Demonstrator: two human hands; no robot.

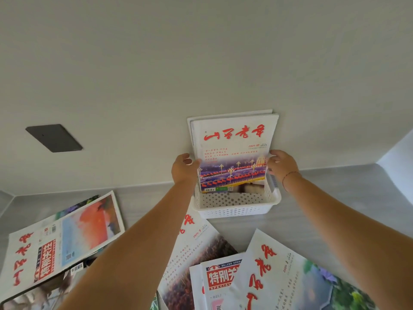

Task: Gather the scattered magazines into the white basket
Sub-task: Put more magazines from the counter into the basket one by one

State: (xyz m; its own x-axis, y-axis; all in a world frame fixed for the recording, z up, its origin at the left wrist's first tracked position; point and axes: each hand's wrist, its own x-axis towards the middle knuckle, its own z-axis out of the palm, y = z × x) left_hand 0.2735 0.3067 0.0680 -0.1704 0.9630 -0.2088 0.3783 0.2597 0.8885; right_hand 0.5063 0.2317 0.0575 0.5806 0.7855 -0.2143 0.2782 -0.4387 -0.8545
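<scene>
Inventory: magazine held upright in white basket, both grips on it

Left grip pinches the left edge and right grip the right edge of a white magazine with a red brush-script title, marked 2025 10. It stands upright with its lower end inside the white perforated basket, in front of another magazine leaning against the wall. The basket sits on the grey tabletop at the wall. Scattered magazines lie flat nearer the viewer: left pile, centre copy, right overlapping copies. A dark wall panel is at left.
</scene>
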